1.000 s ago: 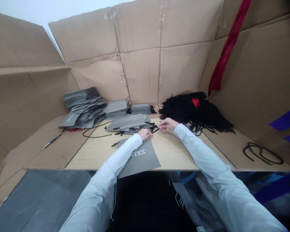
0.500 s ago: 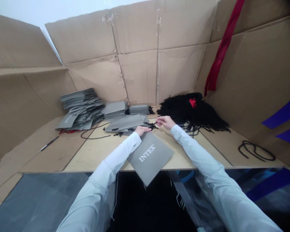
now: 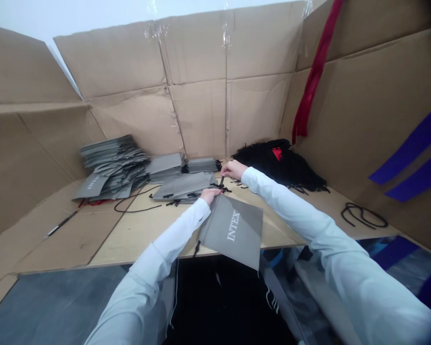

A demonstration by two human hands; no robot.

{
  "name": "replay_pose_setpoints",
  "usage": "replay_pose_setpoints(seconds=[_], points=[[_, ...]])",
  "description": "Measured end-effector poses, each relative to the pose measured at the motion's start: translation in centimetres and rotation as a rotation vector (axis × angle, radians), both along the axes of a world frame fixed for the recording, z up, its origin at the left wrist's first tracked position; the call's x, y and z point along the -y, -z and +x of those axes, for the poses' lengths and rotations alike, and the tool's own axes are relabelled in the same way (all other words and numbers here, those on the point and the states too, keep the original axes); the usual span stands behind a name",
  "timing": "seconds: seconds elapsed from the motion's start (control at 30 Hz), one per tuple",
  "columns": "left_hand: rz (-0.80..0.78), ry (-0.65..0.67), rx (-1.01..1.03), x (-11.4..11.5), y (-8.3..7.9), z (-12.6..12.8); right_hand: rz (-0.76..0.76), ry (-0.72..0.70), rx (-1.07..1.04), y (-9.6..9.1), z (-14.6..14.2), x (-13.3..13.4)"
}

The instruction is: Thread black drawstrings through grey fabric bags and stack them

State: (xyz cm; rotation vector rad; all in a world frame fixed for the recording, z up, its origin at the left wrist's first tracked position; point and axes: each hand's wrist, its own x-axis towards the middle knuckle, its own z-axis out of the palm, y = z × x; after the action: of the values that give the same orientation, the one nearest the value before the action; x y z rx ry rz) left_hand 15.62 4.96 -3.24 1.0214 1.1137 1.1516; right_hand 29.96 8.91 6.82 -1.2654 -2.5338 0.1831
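A grey drawstring bag (image 3: 233, 227) printed INTEX hangs partly over the table's front edge, tilted. My left hand (image 3: 211, 195) is closed on its upper corner. Just above, my right hand (image 3: 233, 168) pinches a short black cord (image 3: 221, 181) that rises from that corner. A knotted black cord end (image 3: 197, 248) dangles at the bag's left side. Behind my left hand lies a pile of grey bags (image 3: 185, 186) with black cord ends.
A tall stack of grey bags (image 3: 113, 163) stands back left, beside smaller stacks. Black cords (image 3: 280, 167) are heaped back right. A loose cord (image 3: 362, 215) lies coiled at right, a pen (image 3: 61, 224) at left. Cardboard walls (image 3: 197, 115) enclose the table; a red strip (image 3: 314, 76) hangs right.
The bag has turned, with its lower corner swinging right and a knotted cord end now showing at left. My right hand has moved up and slightly left with the cord. The view has shifted a little.
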Motion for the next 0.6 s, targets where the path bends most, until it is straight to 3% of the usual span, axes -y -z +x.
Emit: replay_pose_setpoints(seconds=[0.13,0.33,0.6], points=[[0.106,0.131,-0.015,0.6,-0.3,-0.3,-0.146,0.026,-0.103,-0.7,-0.1,-0.8],[0.204,0.235,-0.254,1.8,-1.0,-1.5,-0.474,-0.080,-0.272,0.2,0.9,-2.1],[0.222,0.256,-0.263,2.0,-0.8,-1.1,-0.518,-0.129,-0.456,1.8,2.5,-2.1]])
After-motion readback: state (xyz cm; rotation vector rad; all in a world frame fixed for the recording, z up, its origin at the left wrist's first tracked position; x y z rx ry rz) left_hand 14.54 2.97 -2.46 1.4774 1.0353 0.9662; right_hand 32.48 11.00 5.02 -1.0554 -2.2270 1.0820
